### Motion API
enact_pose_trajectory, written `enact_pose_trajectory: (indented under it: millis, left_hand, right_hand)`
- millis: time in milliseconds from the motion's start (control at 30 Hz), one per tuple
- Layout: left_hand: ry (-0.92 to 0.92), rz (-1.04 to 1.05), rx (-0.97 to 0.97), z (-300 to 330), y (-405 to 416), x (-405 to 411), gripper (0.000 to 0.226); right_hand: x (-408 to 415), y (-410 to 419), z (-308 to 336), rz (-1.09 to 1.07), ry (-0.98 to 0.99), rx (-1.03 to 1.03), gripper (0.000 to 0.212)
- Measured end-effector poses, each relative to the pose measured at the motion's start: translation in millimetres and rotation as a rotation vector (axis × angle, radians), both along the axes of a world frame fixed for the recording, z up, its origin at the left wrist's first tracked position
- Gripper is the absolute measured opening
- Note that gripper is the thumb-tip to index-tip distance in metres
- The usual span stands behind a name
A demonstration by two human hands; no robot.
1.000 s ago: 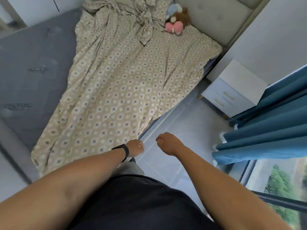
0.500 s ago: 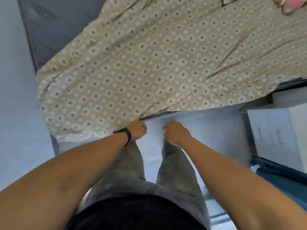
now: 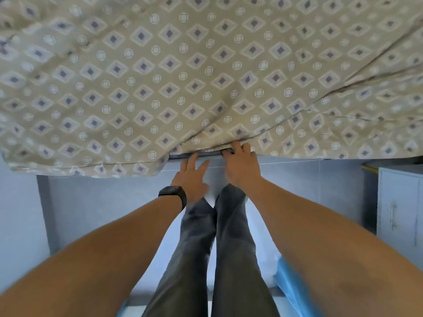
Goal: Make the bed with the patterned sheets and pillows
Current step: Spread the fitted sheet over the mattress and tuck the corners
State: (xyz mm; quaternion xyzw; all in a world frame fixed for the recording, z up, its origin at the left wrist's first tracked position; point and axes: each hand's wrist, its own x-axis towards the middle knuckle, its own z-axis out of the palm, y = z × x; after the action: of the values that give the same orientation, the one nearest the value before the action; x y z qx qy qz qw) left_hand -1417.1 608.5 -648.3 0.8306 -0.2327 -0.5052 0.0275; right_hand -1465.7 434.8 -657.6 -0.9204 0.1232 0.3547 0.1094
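The beige patterned sheet (image 3: 206,76) with diamonds and circles fills the upper half of the head view and hangs over the bed's near edge. My right hand (image 3: 240,165) reaches that edge, its fingertips on the sheet's hem where a dark strip of mattress (image 3: 206,154) shows. My left hand (image 3: 191,179), with a black band on the wrist, is spread just below the same edge, its fingers straight and holding nothing. No pillows are in view.
A white bedside cabinet (image 3: 398,207) stands at the right, close to the bed. Blue curtain fabric (image 3: 295,287) lies low at the right. My legs stand on the pale floor (image 3: 103,202) right against the bed side.
I have leaned down close to the bed edge. Both hands went from loose fists near my legs to stretched fingers at the sheet's hem. The soft toys have left the view.
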Motion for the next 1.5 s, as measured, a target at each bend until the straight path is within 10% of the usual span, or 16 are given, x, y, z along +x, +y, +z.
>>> enact_pose_trajectory:
  millis: [267, 500, 667, 1200, 1500]
  left_hand:
    - [-0.295, -0.123, -0.029, -6.9, -10.9, 13.3, 0.046]
    - [0.264, -0.091, 0.050, 16.8, 22.1, -39.2, 0.035]
    - [0.291, -0.116, 0.114, 35.1, 37.1, -71.6, 0.037]
    - [0.086, -0.352, -0.106, 271.2, -110.7, -116.1, 0.031]
    - [0.018, -0.557, -0.186, 327.7, -271.3, -210.7, 0.035]
  right_hand:
    - [-42.9, -19.1, 13.4, -0.016, 0.064, 0.098, 0.038]
    - [-93.7, -9.4, 29.9, -0.252, 0.402, 0.288, 0.044]
    - [-119.3, -2.0, 43.0, -0.334, 0.445, 0.320, 0.048]
    - [-235.7, -72.0, 304.2, -0.992, -0.047, 0.388, 0.040]
    - [-318.1, -219.6, 348.0, -1.067, -0.186, 0.361, 0.036]
